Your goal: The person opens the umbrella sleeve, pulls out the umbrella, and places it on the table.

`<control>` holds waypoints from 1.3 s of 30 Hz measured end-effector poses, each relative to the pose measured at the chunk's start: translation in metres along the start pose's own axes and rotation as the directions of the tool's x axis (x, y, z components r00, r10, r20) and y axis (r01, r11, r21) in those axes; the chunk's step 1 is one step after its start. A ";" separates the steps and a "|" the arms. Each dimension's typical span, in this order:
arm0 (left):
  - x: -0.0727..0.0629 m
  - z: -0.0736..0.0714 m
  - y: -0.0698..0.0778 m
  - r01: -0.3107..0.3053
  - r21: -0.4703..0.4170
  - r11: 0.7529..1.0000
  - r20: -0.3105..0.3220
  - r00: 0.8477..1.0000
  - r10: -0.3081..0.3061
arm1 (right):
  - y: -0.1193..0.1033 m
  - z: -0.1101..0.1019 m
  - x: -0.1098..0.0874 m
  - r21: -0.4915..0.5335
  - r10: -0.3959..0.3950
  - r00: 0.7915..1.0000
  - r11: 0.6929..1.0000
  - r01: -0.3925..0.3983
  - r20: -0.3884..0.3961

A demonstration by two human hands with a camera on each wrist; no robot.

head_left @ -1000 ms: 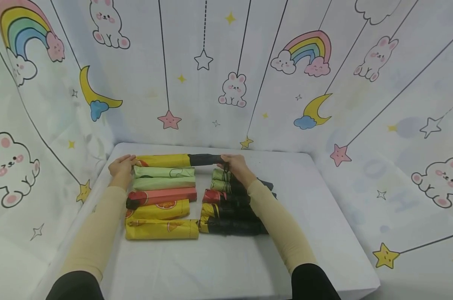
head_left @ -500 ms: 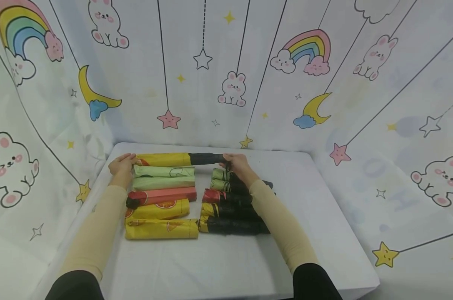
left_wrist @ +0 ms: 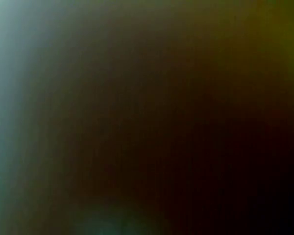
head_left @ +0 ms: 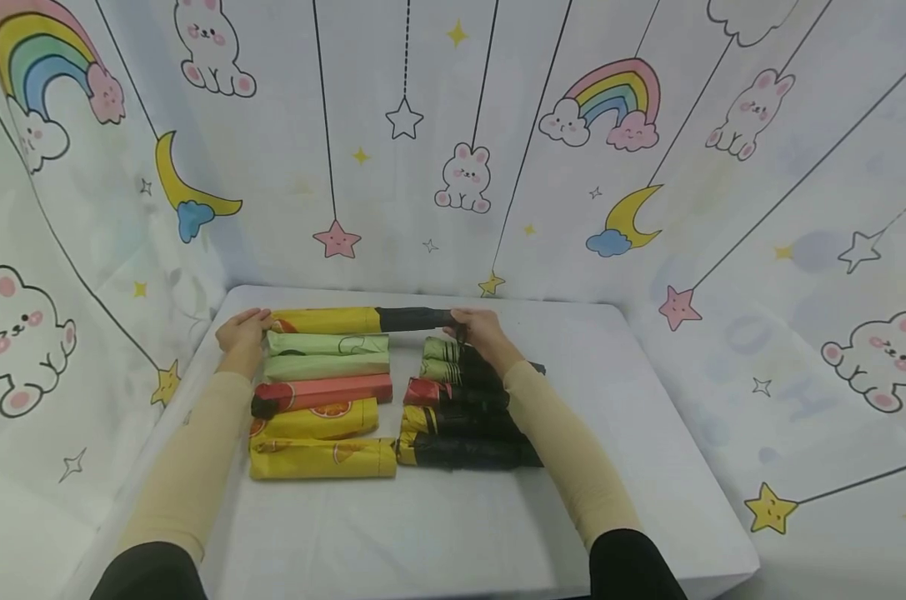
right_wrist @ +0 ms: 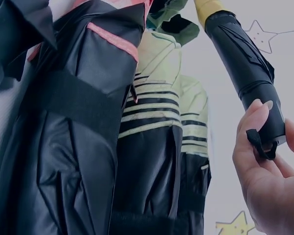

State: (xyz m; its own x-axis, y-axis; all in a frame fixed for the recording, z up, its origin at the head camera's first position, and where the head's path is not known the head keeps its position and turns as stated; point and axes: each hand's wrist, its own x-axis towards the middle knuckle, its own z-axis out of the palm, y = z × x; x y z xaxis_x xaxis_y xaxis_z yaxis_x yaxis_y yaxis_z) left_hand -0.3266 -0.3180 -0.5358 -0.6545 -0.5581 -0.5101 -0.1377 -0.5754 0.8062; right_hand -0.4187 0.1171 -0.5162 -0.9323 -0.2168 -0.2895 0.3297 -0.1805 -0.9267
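Observation:
At the back of the table, my left hand (head_left: 240, 330) holds the left end of a yellow fruit-print umbrella sleeve (head_left: 325, 320). A black folded umbrella (head_left: 415, 319) sticks out of the sleeve's right end. My right hand (head_left: 484, 335) pinches the umbrella's handle end, where a black wrist loop (right_wrist: 261, 147) hangs by the fingers in the right wrist view. In front lie several sleeves on the left: light green (head_left: 328, 365), red (head_left: 347, 392) and yellow (head_left: 323, 459). Several folded umbrellas (head_left: 460, 451) lie to the right. The left wrist view is dark and blurred.
A white cloth covers the table (head_left: 347, 533). Patterned fabric walls (head_left: 272, 208) rise at the back and both sides. My right forearm (head_left: 565, 458) passes over the right ends of the umbrella row.
My right hand has shifted slightly right with the umbrella's handle end, and a little more black shows. My left hand and the rows in front stay in place.

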 end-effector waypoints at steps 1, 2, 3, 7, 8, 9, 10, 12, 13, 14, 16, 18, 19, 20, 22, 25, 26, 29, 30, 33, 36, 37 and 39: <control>0.001 0.000 0.000 0.001 0.005 1.000 -0.005 1.000 -0.001 | 0.000 -0.001 0.000 -0.001 0.002 1.000 1.000 -0.002 0.000; 0.001 0.000 -0.001 0.000 0.012 1.000 -0.010 1.000 0.001 | 0.001 -0.003 0.000 -0.001 0.001 1.000 1.000 -0.001 0.002; 0.001 0.000 -0.001 -0.005 0.018 1.000 -0.008 1.000 0.005 | 0.001 -0.005 0.000 0.001 0.000 1.000 1.000 0.000 0.003; 0.002 -0.001 -0.003 -0.006 0.011 1.000 0.007 1.000 0.006 | 0.000 -0.011 0.000 0.012 -0.014 1.000 1.000 0.014 0.009; 0.002 0.000 -0.003 -0.007 0.020 1.000 0.011 1.000 0.007 | 0.000 -0.013 0.001 0.017 -0.018 1.000 1.000 0.018 0.011; 0.002 0.000 -0.003 -0.006 0.024 1.000 0.015 1.000 0.006 | 0.000 -0.014 0.001 0.019 -0.019 1.000 1.000 0.019 0.010; 0.001 0.000 -0.003 -0.004 0.019 1.000 0.019 1.000 0.003 | -0.001 -0.016 0.001 0.022 -0.020 1.000 1.000 0.020 0.010; 0.000 0.001 -0.003 -0.004 0.031 1.000 0.017 1.000 0.004 | -0.002 -0.018 0.000 0.020 -0.023 1.000 1.000 0.022 0.009; 0.000 0.001 -0.003 -0.003 0.031 1.000 0.014 1.000 0.002 | -0.002 -0.019 -0.001 0.023 -0.023 1.000 0.999 0.023 0.008; -0.002 0.001 -0.002 -0.003 0.034 0.999 0.012 1.000 0.003 | -0.003 -0.019 -0.002 0.023 -0.023 1.000 0.999 0.023 0.006; -0.003 0.001 -0.002 -0.004 0.028 1.000 0.012 1.000 0.004 | -0.003 -0.021 -0.003 0.023 -0.025 1.000 0.999 0.025 -0.001; -0.004 0.000 -0.002 -0.006 0.037 0.999 0.011 1.000 0.005 | -0.004 -0.022 -0.004 0.024 -0.026 1.000 0.999 0.026 -0.004; -0.004 0.000 -0.002 -0.002 0.030 1.000 0.014 1.000 0.002 | -0.004 -0.023 -0.004 0.025 -0.026 1.000 0.999 0.026 -0.004; -0.005 0.000 -0.002 -0.003 0.032 0.999 0.016 1.000 0.002 | -0.004 -0.024 -0.004 0.023 -0.027 1.000 0.999 0.027 -0.005; -0.006 0.000 -0.002 -0.003 0.040 0.999 0.019 1.000 0.003 | -0.004 -0.026 -0.004 0.024 -0.028 1.000 0.999 0.028 -0.005; -0.007 -0.001 -0.001 -0.002 0.038 0.999 0.014 1.000 0.001 | -0.005 -0.029 -0.004 0.029 -0.026 1.000 0.999 0.027 -0.009; -0.007 -0.001 -0.001 -0.002 0.043 0.999 0.011 1.000 0.001 | -0.006 -0.030 -0.004 0.031 -0.025 1.000 0.999 0.026 -0.011; -0.006 0.000 -0.001 -0.003 0.042 0.999 0.005 1.000 0.003 | -0.007 -0.033 -0.004 0.037 -0.021 1.000 0.999 0.021 -0.015; -0.006 0.000 -0.001 0.000 0.037 0.999 0.006 1.000 0.000 | -0.008 -0.033 -0.005 0.040 -0.020 1.000 0.999 0.020 -0.016; -0.006 0.001 -0.001 0.003 0.031 1.000 0.010 1.000 -0.004 | -0.009 -0.036 -0.006 0.047 -0.021 1.000 0.999 0.022 -0.016; -0.007 0.002 -0.001 0.006 0.019 1.000 0.023 1.000 -0.007 | -0.009 -0.039 -0.007 0.049 -0.029 0.999 0.998 0.030 -0.017; -0.007 0.003 0.000 0.004 0.024 1.000 0.026 1.000 -0.005 | -0.009 -0.039 -0.008 0.048 -0.032 0.999 0.998 0.033 -0.017; -0.008 0.003 0.000 0.004 0.024 1.000 0.035 0.999 -0.005 | -0.009 -0.040 -0.009 0.043 -0.036 0.999 0.998 0.037 -0.018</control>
State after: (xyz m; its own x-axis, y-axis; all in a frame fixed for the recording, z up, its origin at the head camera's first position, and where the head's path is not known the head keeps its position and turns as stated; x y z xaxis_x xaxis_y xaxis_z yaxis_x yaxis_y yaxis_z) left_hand -0.3232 -0.3122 -0.5305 -0.6795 -0.5337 -0.5034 -0.1585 -0.5632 0.8110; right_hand -0.4194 0.1593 -0.5144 -0.9463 -0.1924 -0.2600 0.3009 -0.2294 -0.9256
